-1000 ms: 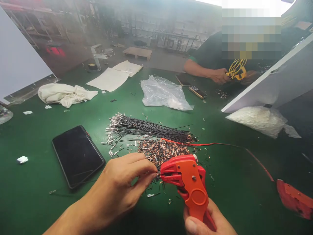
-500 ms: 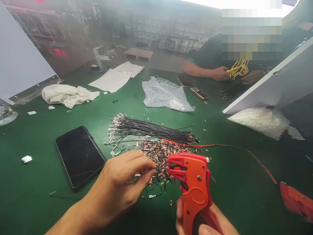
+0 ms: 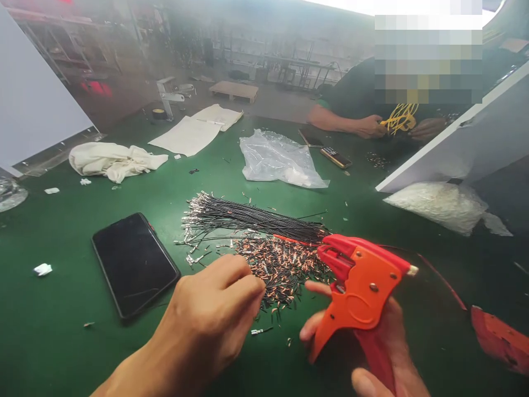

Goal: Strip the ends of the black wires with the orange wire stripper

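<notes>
My left hand is closed, with thumb and fingers pinched together on a thin black wire. The wire's middle is hidden by the hand, and its small end pokes out to the left. My right hand grips a red and orange wire stripper, fingers loosely round its handles. The stripper's jaws point left, apart from my left hand. Beyond both hands lies a pile of short wire scraps with copper ends. Behind it is a bundle of black wires with metal terminals on their left ends.
A black phone lies left of my hand. A plastic bag, white cloth and paper are further back. At right are another red tool and a filled bag. A person opposite holds yellow strands.
My right hand has drawn the stripper away to the right and tilted it, with its fingers loosened. My left hand has turned, and the wire tip before it no longer shows.
</notes>
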A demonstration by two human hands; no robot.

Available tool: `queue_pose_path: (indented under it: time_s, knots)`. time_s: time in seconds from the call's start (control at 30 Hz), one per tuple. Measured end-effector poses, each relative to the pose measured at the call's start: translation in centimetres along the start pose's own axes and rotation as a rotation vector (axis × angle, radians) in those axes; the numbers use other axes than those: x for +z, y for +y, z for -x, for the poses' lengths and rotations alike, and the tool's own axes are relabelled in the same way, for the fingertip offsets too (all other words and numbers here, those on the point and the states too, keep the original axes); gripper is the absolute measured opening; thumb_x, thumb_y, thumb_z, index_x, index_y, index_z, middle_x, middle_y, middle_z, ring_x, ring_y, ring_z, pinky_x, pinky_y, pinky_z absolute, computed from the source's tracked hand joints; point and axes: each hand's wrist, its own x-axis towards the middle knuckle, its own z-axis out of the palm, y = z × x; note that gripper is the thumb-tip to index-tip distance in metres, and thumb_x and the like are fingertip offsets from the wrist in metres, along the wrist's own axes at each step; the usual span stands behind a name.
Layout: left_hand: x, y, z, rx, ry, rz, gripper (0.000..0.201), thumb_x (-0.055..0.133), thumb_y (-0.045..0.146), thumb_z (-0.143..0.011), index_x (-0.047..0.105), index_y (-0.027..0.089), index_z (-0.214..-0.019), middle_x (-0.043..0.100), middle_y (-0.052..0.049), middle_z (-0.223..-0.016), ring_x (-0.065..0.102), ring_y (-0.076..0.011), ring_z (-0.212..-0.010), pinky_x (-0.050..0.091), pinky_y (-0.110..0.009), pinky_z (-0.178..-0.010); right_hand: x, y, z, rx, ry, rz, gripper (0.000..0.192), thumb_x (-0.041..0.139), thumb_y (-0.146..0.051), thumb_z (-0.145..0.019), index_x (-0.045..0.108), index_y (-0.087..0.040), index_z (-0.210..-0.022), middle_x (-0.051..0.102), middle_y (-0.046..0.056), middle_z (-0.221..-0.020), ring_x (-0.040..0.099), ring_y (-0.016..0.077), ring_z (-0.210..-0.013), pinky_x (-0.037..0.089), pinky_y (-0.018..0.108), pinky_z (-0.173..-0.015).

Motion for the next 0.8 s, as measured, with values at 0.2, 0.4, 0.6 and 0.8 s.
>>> queue_pose_path:
  time_s: [0.2, 0.4, 0.6, 0.8]
  knots:
    - [1.5, 1.6, 0.7, 0.196, 0.032, -0.121, 0.019, 0.048, 0.006, -0.088, 0.064, 0.015, -0.082, 0.054, -0.002, -0.066, 0.045, -0.0139, -0.057, 0.032, -0.025, -0.044, -1.9, 2.1, -1.3, -0.4, 0.16, 0.392, 0.067, 0.061, -0.033, -0.093, 0.019, -0.048, -0.143, 0.041, 0.009, -0.139, 0.061, 0.0278, -0.103, 0.05, 0.048, -0.09]
    - [3.3, 3.1, 1.3, 0.255, 0.083, -0.177, 0.026, 0.043, 0.006, -0.09, 0.062, 0.016, -0.075, 0.051, 0.0, -0.058, 0.046, -0.0146, -0.051, 0.026, -0.028, -0.04, -1.1, 3.3, -1.0, -0.046, 0.199, 0.218, 0.06, 0.06, -0.051, -0.091, 0.033, -0.044, -0.144, 0.049, 0.009, -0.128, 0.057, 0.0219, -0.082, 0.055, 0.037, -0.067]
    - [4.4, 3.7, 1.9, 0.262, 0.143, -0.23, 0.023, 0.049, 0.003, -0.082, 0.057, 0.018, -0.066, 0.049, 0.002, -0.054, 0.045, -0.0135, -0.048, 0.024, -0.028, -0.039, -0.2, 4.2, -0.9, 0.107, 0.309, 0.056, 0.077, 0.081, -0.043, -0.076, 0.036, -0.048, -0.138, 0.054, 0.005, -0.119, 0.056, 0.0183, -0.069, 0.054, 0.033, -0.056]
    - [4.5, 3.8, 1.8, 0.239, 0.216, -0.269, 0.021, 0.054, 0.005, -0.077, 0.055, 0.019, -0.062, 0.047, 0.002, -0.053, 0.042, -0.0134, -0.047, 0.021, -0.03, -0.042, -1.8, 5.9, -0.5, -0.02, 0.232, 0.193, 0.073, 0.079, -0.044, -0.079, 0.041, -0.04, -0.141, 0.056, 0.011, -0.13, 0.065, 0.0225, -0.078, 0.058, 0.033, -0.06]
